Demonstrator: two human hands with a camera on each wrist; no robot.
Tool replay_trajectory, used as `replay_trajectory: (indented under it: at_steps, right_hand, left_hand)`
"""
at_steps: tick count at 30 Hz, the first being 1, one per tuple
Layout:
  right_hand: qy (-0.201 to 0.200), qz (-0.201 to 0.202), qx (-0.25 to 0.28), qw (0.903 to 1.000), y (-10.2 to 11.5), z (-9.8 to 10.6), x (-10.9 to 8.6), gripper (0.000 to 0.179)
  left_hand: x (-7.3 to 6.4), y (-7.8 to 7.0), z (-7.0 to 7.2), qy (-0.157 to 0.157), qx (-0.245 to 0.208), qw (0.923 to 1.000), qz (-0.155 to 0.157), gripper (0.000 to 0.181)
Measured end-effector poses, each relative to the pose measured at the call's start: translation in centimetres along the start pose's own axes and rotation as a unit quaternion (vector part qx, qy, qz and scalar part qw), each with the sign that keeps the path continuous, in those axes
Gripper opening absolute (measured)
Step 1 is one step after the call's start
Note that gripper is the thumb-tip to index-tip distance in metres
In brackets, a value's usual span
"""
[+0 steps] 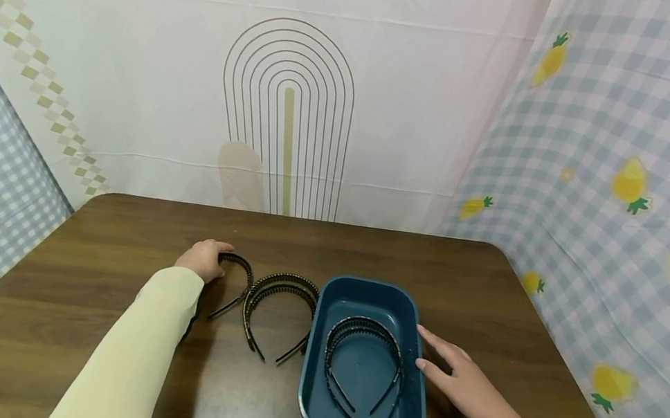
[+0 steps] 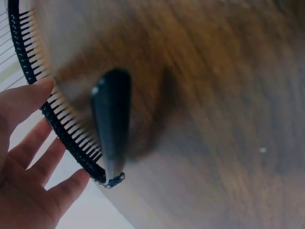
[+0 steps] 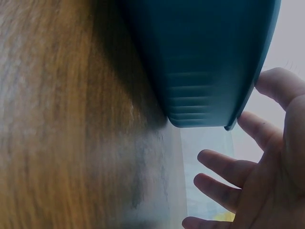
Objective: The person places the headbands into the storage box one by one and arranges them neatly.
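Observation:
My left hand (image 1: 202,259) pinches a black headband (image 2: 71,140) with a row of comb-like teeth, thumb on one side and fingers on the other. In the head view this headband (image 1: 249,274) stands left of other dark toothed headbands (image 1: 285,279) on the table. A blue plastic bin (image 1: 359,372) is right of them, with several black headbands (image 1: 363,323) lying inside. My right hand (image 1: 470,386) touches the bin's right rim with thumb and index fingertip; in the right wrist view its other fingers (image 3: 221,164) are spread and hold nothing.
Everything stands on a brown wood-grain table (image 1: 137,233) with rounded far corners. A white printed cloth (image 1: 416,107) hangs behind it. Blue checked cloth (image 1: 573,266) with yellow fruit prints runs along the right side.

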State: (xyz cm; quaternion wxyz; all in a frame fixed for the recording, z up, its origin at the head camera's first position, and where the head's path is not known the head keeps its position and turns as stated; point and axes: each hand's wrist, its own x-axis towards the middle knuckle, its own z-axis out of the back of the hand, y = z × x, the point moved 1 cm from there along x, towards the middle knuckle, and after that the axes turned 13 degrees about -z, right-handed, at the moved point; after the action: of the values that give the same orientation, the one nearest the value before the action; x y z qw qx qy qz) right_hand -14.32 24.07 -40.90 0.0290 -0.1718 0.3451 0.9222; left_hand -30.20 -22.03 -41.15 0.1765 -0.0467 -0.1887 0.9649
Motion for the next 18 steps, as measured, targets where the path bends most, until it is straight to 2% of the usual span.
replay_trajectory:
  at_steps: [9,18]
  right_hand:
    - [-0.001,0.0,0.002,1.0,0.1,0.0,0.0,0.065]
    - [0.0,-0.002,0.004,1.0,0.1,0.0,-0.1,0.065]
  left_hand:
    - [-0.4,0.7,0.1,-0.018,0.003,0.9998,-0.011,0.053]
    - [-1.0,1.1,0.3,-0.017,-0.007,0.9998,-0.002,0.047]
